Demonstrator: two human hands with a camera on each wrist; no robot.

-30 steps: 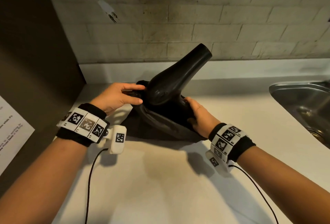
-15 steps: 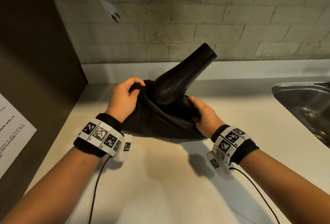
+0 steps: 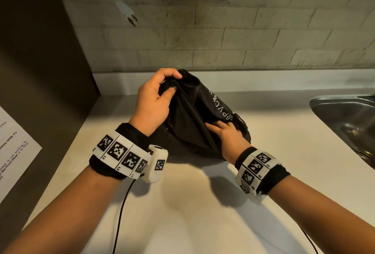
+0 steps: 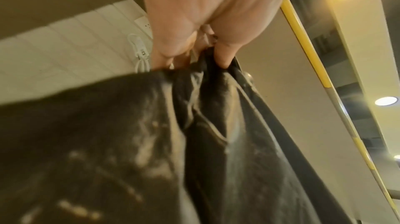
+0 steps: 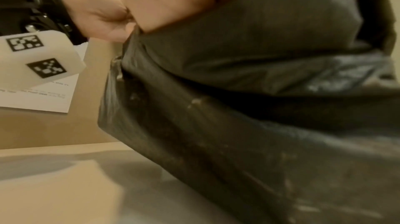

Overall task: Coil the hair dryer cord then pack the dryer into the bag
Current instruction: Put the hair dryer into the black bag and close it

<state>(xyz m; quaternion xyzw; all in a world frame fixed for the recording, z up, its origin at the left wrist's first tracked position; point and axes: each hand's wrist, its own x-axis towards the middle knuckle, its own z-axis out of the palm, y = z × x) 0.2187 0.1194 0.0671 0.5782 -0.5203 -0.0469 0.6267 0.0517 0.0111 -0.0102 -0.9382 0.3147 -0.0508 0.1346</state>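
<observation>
bag (image 3: pixel 188 124) rim pinched by left hand (image 3: pixel 155 103) fingers (image 3: pixel 170 75), right hand (image 3: pixel 227 132) inside

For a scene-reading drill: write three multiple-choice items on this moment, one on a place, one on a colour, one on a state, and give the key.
1. Where does the sink lie relative to the bag?
A. to its right
B. to its left
C. under it

2. What colour is the bag?
A. white
B. black
C. red

3. What is the left hand doing?
A. lying flat on the counter
B. hanging idle
C. gripping the bag's gathered top edge

Key: 1 A, the steel basin sits at the right edge of the counter in the head view; 2 B, the fabric is black with white lettering; 3 C, the left wrist view shows the fingers curled on bunched fabric.
</observation>
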